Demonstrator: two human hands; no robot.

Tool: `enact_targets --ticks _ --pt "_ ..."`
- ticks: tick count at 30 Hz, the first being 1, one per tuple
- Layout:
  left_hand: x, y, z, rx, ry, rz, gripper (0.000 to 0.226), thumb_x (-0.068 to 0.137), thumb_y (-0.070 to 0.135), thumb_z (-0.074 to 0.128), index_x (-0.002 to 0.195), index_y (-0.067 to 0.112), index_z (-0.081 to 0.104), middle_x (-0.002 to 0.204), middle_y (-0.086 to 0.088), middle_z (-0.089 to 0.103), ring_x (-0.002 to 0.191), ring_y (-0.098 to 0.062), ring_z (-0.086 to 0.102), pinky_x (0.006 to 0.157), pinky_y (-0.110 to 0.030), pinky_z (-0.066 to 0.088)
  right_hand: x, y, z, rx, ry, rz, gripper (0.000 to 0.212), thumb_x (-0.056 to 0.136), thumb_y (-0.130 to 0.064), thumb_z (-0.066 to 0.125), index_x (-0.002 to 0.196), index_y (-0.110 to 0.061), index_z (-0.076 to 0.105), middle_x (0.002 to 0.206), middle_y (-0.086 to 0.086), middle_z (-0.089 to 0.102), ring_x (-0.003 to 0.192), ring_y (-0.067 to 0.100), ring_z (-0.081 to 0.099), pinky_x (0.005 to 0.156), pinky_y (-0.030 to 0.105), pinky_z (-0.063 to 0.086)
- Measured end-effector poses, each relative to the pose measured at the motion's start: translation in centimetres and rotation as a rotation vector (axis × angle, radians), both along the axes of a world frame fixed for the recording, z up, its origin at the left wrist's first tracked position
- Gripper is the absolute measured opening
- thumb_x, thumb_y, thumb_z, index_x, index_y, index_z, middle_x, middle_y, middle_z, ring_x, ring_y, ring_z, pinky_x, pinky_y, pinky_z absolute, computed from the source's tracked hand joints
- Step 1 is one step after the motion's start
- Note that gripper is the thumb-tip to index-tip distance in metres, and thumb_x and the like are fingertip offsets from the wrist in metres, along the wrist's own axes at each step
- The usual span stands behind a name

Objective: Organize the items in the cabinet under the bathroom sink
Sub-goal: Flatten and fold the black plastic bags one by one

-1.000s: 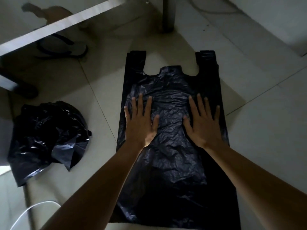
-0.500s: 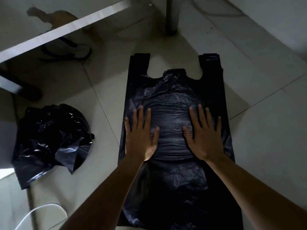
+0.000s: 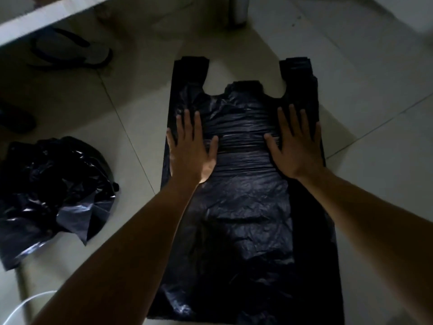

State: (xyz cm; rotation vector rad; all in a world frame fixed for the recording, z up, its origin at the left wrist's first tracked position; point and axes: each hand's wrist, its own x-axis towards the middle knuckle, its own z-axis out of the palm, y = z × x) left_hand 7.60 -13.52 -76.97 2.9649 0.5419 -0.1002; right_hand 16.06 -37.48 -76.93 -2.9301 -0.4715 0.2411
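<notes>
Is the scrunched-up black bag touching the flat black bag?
Apart. The head view shows a strip of bare floor between the scrunched-up bag and the flat bag.

Home interior: pale tiled floor [image 3: 379, 165], a slipper [image 3: 70, 52] beneath a white ledge [image 3: 46, 17].

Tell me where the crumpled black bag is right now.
In the head view, the crumpled black bag lies on the floor at the left, apart from the flat black bag, nearer than the sandal.
</notes>
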Motion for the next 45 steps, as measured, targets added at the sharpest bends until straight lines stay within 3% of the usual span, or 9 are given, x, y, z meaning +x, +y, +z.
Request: enact_targets --ticks 5,10,19,25,29,32,36,41,45 --pt "0.2 0.0 0.4 -0.027 0.008 -0.005 0.072 0.100 0.056 0.006 0.156 0.013 -0.006 0.164 -0.011 -0.008 0.151 -0.029 -0.009 0.120 -0.057 0.002 0.5 -0.1 0.7 0.036 0.071 0.023 0.073 0.097 -0.066 0.012 0.158 -0.030 -0.006 0.167 0.002 -0.008 0.153 0.025 -0.009 0.120 0.057 -0.006" --pt "-5.7 -3.3 2.8 -0.095 -0.017 -0.111 0.068 0.103 0.049 0.015 0.157 0.012 -0.003 0.164 -0.009 -0.009 0.151 -0.028 -0.010 0.122 -0.051 0.000 -8.0 0.9 3.5 0.148 -0.065 0.186 0.064 0.102 -0.051 0.030 0.158 -0.024 0.016 0.167 0.004 0.007 0.154 0.025 0.004 0.121 0.056 0.008" --pt "-10.4 -2.7 0.8 -0.086 0.032 -0.156 0.066 0.103 0.051 0.014 0.157 0.019 -0.007 0.164 -0.005 -0.013 0.151 -0.021 -0.014 0.122 -0.044 -0.004 -11.5 -0.5 1.1 -0.068 0.011 0.345 0.072 0.098 -0.065 0.019 0.157 -0.034 -0.008 0.166 -0.003 -0.011 0.153 0.021 -0.009 0.121 0.056 0.004" --pt "-8.4 2.5 5.6 -0.147 0.022 -0.276 0.057 0.093 0.032 0.050 0.148 0.018 0.040 0.151 -0.012 0.038 0.133 -0.034 0.041 0.106 -0.044 0.039 -10.0 4.8 4.0 -0.099 -0.040 0.253 0.055 0.085 -0.050 0.048 0.133 -0.023 0.047 0.134 0.011 0.049 0.123 0.037 0.046 0.106 0.055 0.035" --pt "-7.8 9.7 12.2 0.059 -0.064 0.139 0.035 0.085 0.029 0.056 0.119 0.019 0.053 0.121 -0.008 0.054 0.109 -0.030 0.053 0.087 -0.042 0.045 -10.2 12.5 6.6 0.105 -0.035 0.450 0.046 0.081 -0.036 0.056 0.126 -0.024 0.056 0.119 0.005 0.058 0.108 0.032 0.058 0.084 0.042 0.048" --pt "-9.5 13.5 13.8 0.167 0.064 0.485 0.063 0.084 0.046 0.058 0.135 0.015 0.040 0.135 -0.013 0.048 0.121 -0.032 0.047 0.091 -0.045 0.044 -11.0 17.2 7.7 0.071 0.022 0.499 0.064 0.084 -0.045 0.059 0.142 -0.027 0.042 0.141 0.006 0.046 0.129 0.033 0.046 0.100 0.050 0.043" --pt "-11.4 15.4 13.7 -0.019 0.128 0.779 0.101 0.075 0.064 0.069 0.147 0.013 0.018 0.152 -0.023 0.022 0.135 -0.041 0.031 0.101 -0.056 0.038 -11.6 20.9 7.3 -0.040 0.204 0.466 0.084 0.089 -0.059 0.053 0.155 -0.037 0.006 0.165 0.005 0.002 0.151 0.037 0.004 0.117 0.061 0.015" --pt "-12.0 15.6 11.8 -0.065 0.020 0.768 0.037 0.086 0.037 0.062 0.119 0.022 0.054 0.120 -0.007 0.061 0.114 -0.030 0.058 0.092 -0.048 0.040 -12.0 22.3 6.8 -0.122 0.326 0.419 0.087 0.085 -0.063 0.056 0.153 -0.034 0.009 0.164 0.006 0.000 0.151 0.037 -0.003 0.116 0.064 0.014" --pt "-12.2 15.3 12.9 -0.105 -0.132 0.716 0.014 0.089 0.036 0.057 0.098 0.026 0.062 0.101 -0.003 0.068 0.101 -0.028 0.065 0.088 -0.041 0.041 -12.8 24.8 8.1 0.097 0.294 0.503 0.075 0.077 -0.076 0.047 0.138 -0.034 0.038 0.148 -0.002 0.035 0.140 0.023 0.034 0.117 0.058 0.020"
